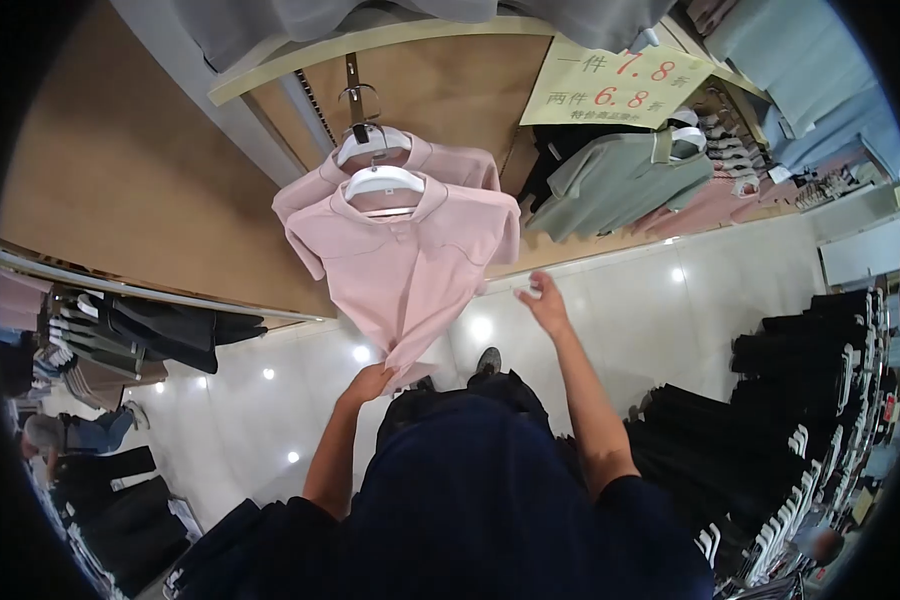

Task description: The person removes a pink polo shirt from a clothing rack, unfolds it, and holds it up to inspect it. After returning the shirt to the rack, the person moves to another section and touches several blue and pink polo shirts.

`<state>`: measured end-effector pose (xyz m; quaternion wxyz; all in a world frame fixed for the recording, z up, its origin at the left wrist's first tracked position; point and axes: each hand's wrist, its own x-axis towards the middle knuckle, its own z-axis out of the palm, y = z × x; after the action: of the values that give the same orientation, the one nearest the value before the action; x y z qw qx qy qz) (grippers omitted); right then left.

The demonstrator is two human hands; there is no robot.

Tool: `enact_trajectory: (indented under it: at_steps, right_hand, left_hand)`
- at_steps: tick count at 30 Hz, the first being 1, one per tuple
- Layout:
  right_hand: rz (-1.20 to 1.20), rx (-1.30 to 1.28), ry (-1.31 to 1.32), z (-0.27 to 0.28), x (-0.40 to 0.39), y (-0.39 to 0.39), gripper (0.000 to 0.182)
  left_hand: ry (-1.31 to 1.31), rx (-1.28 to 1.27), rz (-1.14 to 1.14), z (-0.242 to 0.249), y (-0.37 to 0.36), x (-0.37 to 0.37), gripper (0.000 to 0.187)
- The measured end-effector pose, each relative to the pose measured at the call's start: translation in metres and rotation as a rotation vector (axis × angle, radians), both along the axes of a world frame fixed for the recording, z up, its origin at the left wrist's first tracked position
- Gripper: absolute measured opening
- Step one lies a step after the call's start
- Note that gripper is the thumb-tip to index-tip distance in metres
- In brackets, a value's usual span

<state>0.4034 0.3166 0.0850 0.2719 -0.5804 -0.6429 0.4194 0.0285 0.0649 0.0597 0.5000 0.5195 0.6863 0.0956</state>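
A pink polo shirt [402, 262] hangs on a white hanger [384, 181] from a wall hook, in front of a second pink shirt [460, 165]. At the lower hem of the front shirt, my left hand [367, 384] is closed on the fabric and draws it into gathered folds. My right hand [543, 303] is off to the right of the shirt, apart from it, with its fingers spread and slightly curled and nothing in them.
A yellow price sign [615, 84] juts out at the upper right above a green shirt [625, 180] on a rack. Black trousers [710, 425] hang in rows on the right. Dark garments [160, 325] hang on the left, where another person [75, 432] is. Glossy floor tiles [240, 420] lie below.
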Motion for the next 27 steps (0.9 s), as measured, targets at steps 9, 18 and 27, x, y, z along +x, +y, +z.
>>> enact_trajectory:
  at_steps: [9, 18, 27]
  right_hand:
    - [0.552, -0.392, 0.192, 0.011, -0.09, 0.081, 0.057]
    - [0.576, -0.636, 0.32, 0.026, -0.098, 0.015, 0.074]
    - [0.224, -0.589, 0.437, 0.012, -0.128, -0.024, 0.063]
  left_hand:
    - [-0.064, -0.267, 0.374, -0.139, -0.099, 0.004, 0.048]
    - [-0.407, -0.256, 0.768, -0.13, -0.129, 0.024, 0.023]
    - [-0.104, -0.206, 0.547, -0.123, -0.116, 0.0, 0.026]
